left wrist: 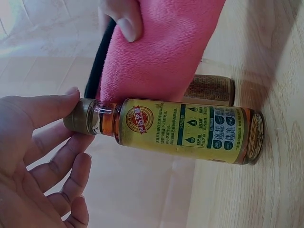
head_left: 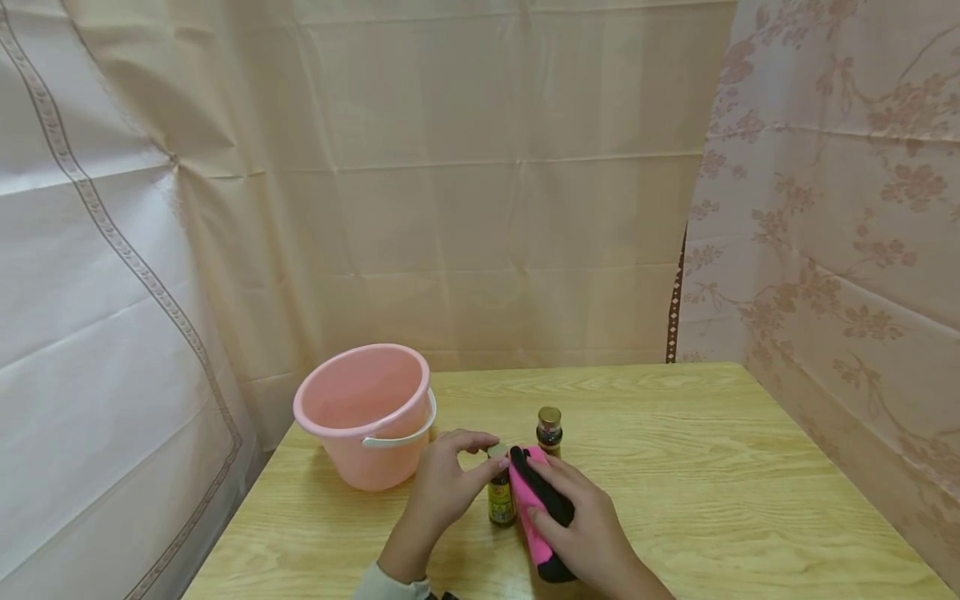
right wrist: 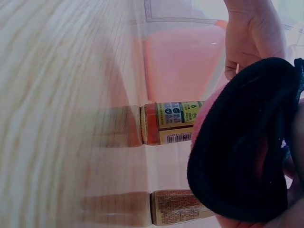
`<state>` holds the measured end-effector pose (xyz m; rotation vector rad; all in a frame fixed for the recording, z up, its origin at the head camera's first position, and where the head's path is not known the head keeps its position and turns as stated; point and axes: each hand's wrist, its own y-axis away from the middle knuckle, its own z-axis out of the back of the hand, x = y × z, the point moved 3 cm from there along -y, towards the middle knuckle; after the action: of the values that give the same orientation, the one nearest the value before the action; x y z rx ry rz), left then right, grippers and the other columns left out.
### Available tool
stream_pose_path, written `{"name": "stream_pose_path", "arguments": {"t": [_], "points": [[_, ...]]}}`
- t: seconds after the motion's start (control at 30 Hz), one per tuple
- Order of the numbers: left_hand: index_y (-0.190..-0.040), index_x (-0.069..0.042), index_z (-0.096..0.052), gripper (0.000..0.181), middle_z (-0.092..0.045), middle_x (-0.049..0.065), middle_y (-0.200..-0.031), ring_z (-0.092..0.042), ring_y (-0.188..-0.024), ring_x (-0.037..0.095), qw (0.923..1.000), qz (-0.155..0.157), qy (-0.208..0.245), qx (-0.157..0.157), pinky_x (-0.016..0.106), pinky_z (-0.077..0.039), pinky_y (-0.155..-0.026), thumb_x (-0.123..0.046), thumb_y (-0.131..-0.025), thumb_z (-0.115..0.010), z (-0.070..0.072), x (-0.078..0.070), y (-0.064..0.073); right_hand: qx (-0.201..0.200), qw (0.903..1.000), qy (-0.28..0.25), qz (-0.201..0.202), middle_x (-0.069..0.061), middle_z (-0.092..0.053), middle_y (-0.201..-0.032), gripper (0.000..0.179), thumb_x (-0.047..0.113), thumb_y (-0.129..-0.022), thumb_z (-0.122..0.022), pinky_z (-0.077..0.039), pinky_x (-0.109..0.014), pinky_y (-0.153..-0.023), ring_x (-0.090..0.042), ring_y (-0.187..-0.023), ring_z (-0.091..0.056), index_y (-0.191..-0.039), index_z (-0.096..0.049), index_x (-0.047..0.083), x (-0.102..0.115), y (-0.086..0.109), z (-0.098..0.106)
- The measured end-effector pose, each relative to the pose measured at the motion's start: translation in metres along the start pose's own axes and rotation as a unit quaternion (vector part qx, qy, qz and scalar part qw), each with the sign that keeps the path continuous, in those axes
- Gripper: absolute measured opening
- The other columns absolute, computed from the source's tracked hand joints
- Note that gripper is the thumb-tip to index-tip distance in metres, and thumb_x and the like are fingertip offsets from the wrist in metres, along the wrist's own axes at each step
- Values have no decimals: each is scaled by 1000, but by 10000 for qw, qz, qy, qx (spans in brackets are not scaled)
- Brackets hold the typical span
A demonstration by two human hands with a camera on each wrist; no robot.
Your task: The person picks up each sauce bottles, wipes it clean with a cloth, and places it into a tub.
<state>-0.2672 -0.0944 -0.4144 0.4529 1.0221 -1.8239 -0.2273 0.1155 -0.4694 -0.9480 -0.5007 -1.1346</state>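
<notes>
My left hand (head_left: 442,483) pinches the gold-brown cap (left wrist: 78,116) of a small glass bottle of sesame oil (head_left: 501,502) with a yellow-green label. The bottle stands upright on the table. In my right hand (head_left: 588,525) I grip a pink plush cloth piece (left wrist: 152,52) with black edging, held to the right side of the bottle, close against its neck and shoulder. From the right wrist, its dark black-rimmed end (right wrist: 228,156) hides most of my right fingers. Just behind it stands a second bottle (head_left: 550,427) with a gold cap, partly covered by the cloth.
To the left of my hands sits a pink bucket (head_left: 375,462) with a white handle (head_left: 408,437). The wood-grain table (head_left: 712,483) extends to the right. Beige curtains (head_left: 480,208) hang behind, and patterned cloth (head_left: 847,250) hangs along the right side.
</notes>
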Motion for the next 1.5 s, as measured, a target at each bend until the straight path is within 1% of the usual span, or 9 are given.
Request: {"name": "stream_pose_path", "arguments": {"t": [0.1, 0.2, 0.33, 0.43, 0.57, 0.83, 1.03, 1.3, 1.5], "points": [[-108, -19, -81, 27, -77, -1, -102, -69, -97, 20, 10000, -31, -39, 11, 38, -53, -84, -38, -88, -83, 0, 0, 0, 121, 9998, 35, -125, 1, -54, -152, 60, 26, -88, -83, -56, -43, -96, -26, -134, -58, -141, -60, 45, -1, -1, -1], [-108, -19, -80, 27, -77, -2, -103, -69, -98, 22, 10000, -34, -18, 24, 39, -54, -84, -36, -88, -83, 1, -1, 0, 215, 9995, 79, -236, -1, -55, -152, 59, 28, -89, -82, -55, -47, -99, -27, -135, -57, -141, -60, 44, -3, -1, -3], [-109, -19, -80, 27, -77, -4, -104, -71, -100, 25, 10000, 28, 31, 51, 41, -54, -85, -35, -88, -83, 1, -1, 0, 326, 9989, 129, -304, -3, -56, -151, 57, 29, -89, -81, -53, -51, -101, -29, -135, -56, -141, -61, 41, -6, 0, -5], [-110, -20, -80, 26, -77, -6, -105, -71, -101, 23, 10000, 49, 9, 63, 42, -54, -86, -35, -88, -83, 0, -1, 0, 447, 9982, 244, -322, -5, -57, -150, 56, 30, -90, -81, -52, -53, -102, -30, -134, -57, -142, -62, 37, -10, 0, -6], [-111, -19, -80, 27, -77, -6, -106, -70, -100, 20, 10000, 14, -26, 86, 42, -55, -86, -35, -89, -82, 1, -1, 1, 608, 9969, 353, -340, -7, -60, -147, 55, 30, -90, -79, -53, -52, -100, -31, -132, -59, -143, -62, 32, -14, 0, -8], [-111, -26, -80, 23, -77, -8, -108, -68, -99, 15, 9999, 73, -28, 108, 35, -53, -84, -32, -90, -81, 1, 0, 1, 843, 9946, 488, -350, -8, -61, -145, 56, 28, -89, -78, -53, -52, -99, -31, -132, -59, -143, -63, 25, -17, -1, -10], [-114, -24, -80, 24, -77, -6, -110, -68, -99, 15, 9999, 48, 57, 82, 44, -55, -86, -30, -91, -80, -1, 1, 1, 1062, 9924, 523, -337, -12, -61, -146, 55, 25, -89, -77, -54, -49, -95, -32, -131, -59, -143, -64, 19, -18, 0, -10], [-118, -22, -77, 33, -75, -5, -111, -67, -102, 21, 9995, 238, 195, -71, 39, -54, -85, -37, -89, -82, 0, 1, 3, 1223, 9903, 467, -463, -17, -58, -148, 54, 27, -90, -77, -52, -57, -99, -38, -133, -56, -142, -64, 19, -22, 0, -11], [-105, -24, -77, 30, -72, -9, -103, -66, -98, 20, 9992, 246, 108, -292, 40, -54, -84, -45, -86, -83, 0, 1, 2, 1204, 9903, 494, -481, -17, -58, -148, 55, 26, -89, -77, -52, -57, -98, -39, -132, -56, -142, -64, 19, -24, 0, -12]]}}
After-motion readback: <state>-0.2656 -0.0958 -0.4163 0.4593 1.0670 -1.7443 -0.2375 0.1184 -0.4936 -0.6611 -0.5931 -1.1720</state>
